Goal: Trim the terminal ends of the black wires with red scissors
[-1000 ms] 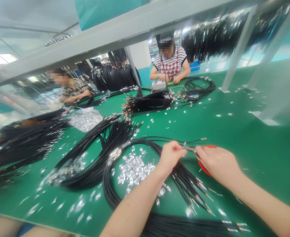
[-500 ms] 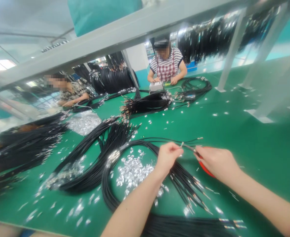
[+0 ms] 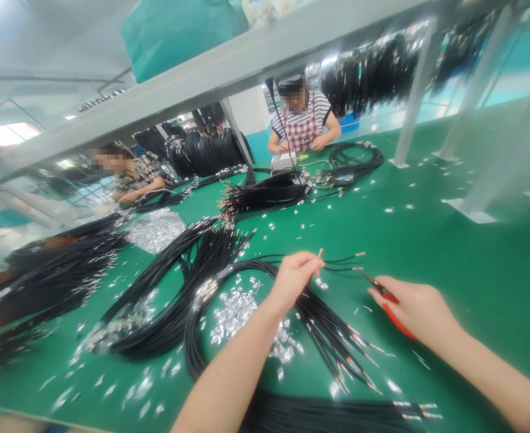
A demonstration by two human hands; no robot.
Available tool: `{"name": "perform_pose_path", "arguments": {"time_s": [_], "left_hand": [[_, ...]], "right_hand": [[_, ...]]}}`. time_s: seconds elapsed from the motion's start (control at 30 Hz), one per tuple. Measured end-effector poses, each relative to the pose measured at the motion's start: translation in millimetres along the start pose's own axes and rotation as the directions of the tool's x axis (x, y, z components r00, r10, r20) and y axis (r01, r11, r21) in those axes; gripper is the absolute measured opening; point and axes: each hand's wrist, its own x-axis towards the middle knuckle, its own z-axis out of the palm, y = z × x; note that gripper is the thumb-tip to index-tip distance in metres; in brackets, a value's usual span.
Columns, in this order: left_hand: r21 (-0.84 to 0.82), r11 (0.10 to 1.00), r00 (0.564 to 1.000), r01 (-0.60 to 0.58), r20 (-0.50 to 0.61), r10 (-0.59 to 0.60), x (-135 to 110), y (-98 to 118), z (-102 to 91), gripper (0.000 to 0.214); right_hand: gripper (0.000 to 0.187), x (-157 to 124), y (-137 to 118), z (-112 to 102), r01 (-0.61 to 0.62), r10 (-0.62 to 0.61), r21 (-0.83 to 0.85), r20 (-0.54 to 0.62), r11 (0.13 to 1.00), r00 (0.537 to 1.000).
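Note:
My left hand [image 3: 297, 273] is closed in a pinch round the end of a black cable, whose pale, pinkish stripped tip [image 3: 321, 253] sticks up past the fingertips. My right hand [image 3: 416, 304] grips red-handled pliers [image 3: 398, 319], their slim dark jaws pointing left, apart from the pinched tip. Two more black cable ends [image 3: 341, 261] stretch out between the hands, one close to the jaws. Below lies a looped bundle of black cables [image 3: 191, 337], its stripped ends fanned out to the right. Inside the loop is a pile of silvery foil scraps [image 3: 235, 313].
More black cable bundles [image 3: 166, 325] cover the left of the green table [image 3: 427, 252]. A clear bag of silvery pieces [image 3: 157, 230] lies behind them. Two co-workers sit across the table, one in a checked apron [image 3: 300, 129]. A grey overhead beam [image 3: 193, 90] and posts [image 3: 416, 102] stand ahead.
The pliers have drawn back right and down, away from my left hand. My left hand has shifted slightly left, still pinching the cable, and its tip now points up.

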Motion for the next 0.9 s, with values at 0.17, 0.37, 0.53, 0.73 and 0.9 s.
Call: {"name": "perform_pose_path", "arguments": {"time_s": [0.17, 0.37, 0.53, 0.73, 0.9], "left_hand": [[0.098, 0.993, 0.992, -0.07, 0.109, 0.059, 14, 10, -1.0, 0.022], [0.551, 0.726, 0.859, -0.413, -0.031, 0.512, 37, 18, 22.5, 0.02], [0.7, 0.563, 0.892, -0.439, 0.262, 0.369, 46, -21, 56.6, 0.016], [0.587, 0.631, 0.849, -0.507, 0.211, 0.485, 27, -47, 44.8, 0.033], [0.522, 0.505, 0.691, -0.688, 0.683, 0.236, -6, -34, 23.1, 0.014]], "right_hand": [[0.029, 1, -1, -3, -0.022, 0.022, 0.031, 0.012, 0.999, 1.0], [0.029, 2, 6, 0, -0.106, 0.106, 0.018, 0.035, 0.994, 0.994], [0.031, 4, 22, -1, -0.241, 0.243, 0.093, -0.01, 0.966, 0.97], [0.032, 2, 38, 1, -0.279, 0.288, 0.126, -0.058, 0.952, 0.956], [0.031, 3, 39, 5, -0.3, 0.3, 0.132, 0.021, 0.945, 0.954]]}}
